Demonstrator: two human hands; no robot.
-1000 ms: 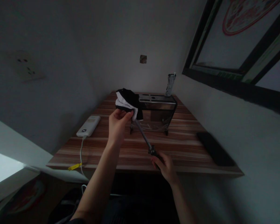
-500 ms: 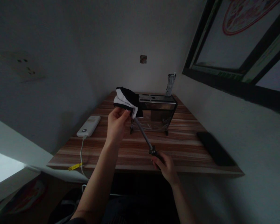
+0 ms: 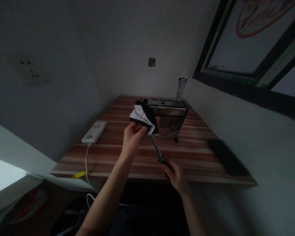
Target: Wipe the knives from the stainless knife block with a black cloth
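One slim rod (image 3: 156, 146) slants over the tabletop (image 3: 108, 157), its long axis running from a dark handle (image 3: 165, 161) at 5 o'clock up toward 11 o'clock. Smooth, straight and grey like metal, it disappears at a soft, folded cloth (image 3: 145, 118), black outside with white layers showing; whether the tip sits inside or behind the folds cannot be told.

At 7 o'clock of the cloth, the left hand (image 3: 132, 137) pinches its lower edge between thumb and fingers. At 5 o'clock, the right hand (image 3: 175, 175) is curled closed around the handle.

Partly behind the cloth, toward 3 o'clock, stands a boxy rack (image 3: 168, 112) with a shiny slotted top; a crinkled silvery bundle (image 3: 180, 90) rises from it between 1 and 2 o'clock. The tabletop has streaky reddish-brown wood grain. A flat black slab (image 3: 226, 157) lies at 4 o'clock.
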